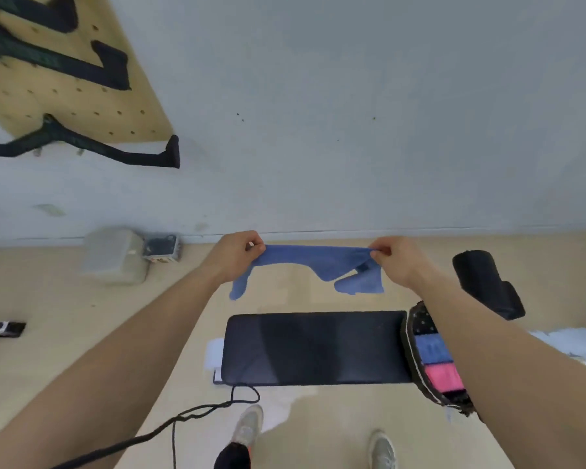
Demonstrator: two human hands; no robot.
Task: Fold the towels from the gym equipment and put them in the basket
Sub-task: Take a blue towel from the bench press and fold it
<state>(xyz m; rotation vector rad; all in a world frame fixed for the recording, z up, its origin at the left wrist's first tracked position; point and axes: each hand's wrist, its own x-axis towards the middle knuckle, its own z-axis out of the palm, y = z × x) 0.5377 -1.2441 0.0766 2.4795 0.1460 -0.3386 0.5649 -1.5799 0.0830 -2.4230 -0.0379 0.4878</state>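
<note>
Head view, blue towel stretched taut, corners drooping

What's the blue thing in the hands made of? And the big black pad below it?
The blue towel looks like soft, matte cloth: it sags and wrinkles between the left hand and right hand pinching it. The black pad looks like smooth vinyl or fake leather, probably: pale light shines off its flat top.

A pale grey-blue painted wall meets a light beige floor. A tan wooden pegboard carrying black brackets hangs upper left. A black padded rectangular bench stands on the floor.
</note>
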